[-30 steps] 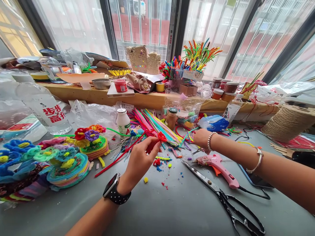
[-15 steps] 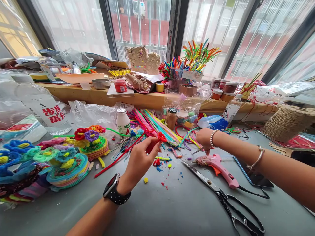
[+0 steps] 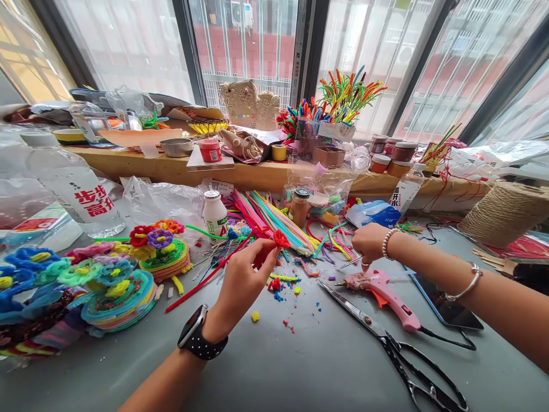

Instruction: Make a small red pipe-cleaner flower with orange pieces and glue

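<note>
My left hand (image 3: 246,274), with a watch on its wrist, pinches a small red pipe-cleaner flower (image 3: 281,239) between thumb and fingertips. A long red pipe cleaner (image 3: 201,286) lies behind that hand. My right hand (image 3: 369,243) is closed just above the pink hot glue gun (image 3: 386,292), which lies on its side. From its fingers sticks a thin pointed metal tool (image 3: 349,264); its kind is mostly hidden. Large scissors (image 3: 369,323) with black handles lie partly open nearer me. Loose pipe cleaners (image 3: 278,220) in many colours spread beyond both hands.
Finished pipe-cleaner flowers (image 3: 115,274) crowd the left, near a large water bottle (image 3: 77,189). A small white bottle (image 3: 214,214) and a brown jar (image 3: 299,207) stand at the back. A phone (image 3: 446,303) and a twine spool (image 3: 506,214) are right. Coloured scraps (image 3: 278,289) dot the table.
My right hand has shifted slightly right, with its fingers still closed over the thin metal tool. My left hand keeps the red flower in nearly the same place.
</note>
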Demonstrator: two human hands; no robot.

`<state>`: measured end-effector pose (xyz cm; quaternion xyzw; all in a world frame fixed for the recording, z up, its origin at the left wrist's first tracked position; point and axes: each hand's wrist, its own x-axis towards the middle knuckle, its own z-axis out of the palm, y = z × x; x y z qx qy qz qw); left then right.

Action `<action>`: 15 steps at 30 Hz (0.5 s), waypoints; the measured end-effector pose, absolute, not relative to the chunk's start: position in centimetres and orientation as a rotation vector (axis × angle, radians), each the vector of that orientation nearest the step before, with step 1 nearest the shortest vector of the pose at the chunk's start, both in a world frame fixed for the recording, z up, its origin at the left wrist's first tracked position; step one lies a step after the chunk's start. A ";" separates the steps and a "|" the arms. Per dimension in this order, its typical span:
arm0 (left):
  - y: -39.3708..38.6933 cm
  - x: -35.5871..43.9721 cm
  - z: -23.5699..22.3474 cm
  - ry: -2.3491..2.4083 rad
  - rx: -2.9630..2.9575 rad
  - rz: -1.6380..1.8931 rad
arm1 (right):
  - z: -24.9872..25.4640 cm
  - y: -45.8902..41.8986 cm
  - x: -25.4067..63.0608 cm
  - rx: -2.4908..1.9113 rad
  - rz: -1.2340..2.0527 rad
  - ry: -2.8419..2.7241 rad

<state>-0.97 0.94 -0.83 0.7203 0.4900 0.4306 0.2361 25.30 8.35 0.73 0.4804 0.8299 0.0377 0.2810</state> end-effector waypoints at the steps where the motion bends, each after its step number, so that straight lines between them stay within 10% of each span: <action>1: 0.9 -1.0 -0.8 1.348 1.974 1.179 | 0.8 8.2 25.1 1.287 0.125 2.209; 15: 0.9 -1.0 -0.9 1.343 1.989 1.173 | 1.0 7.7 24.0 1.325 0.237 2.063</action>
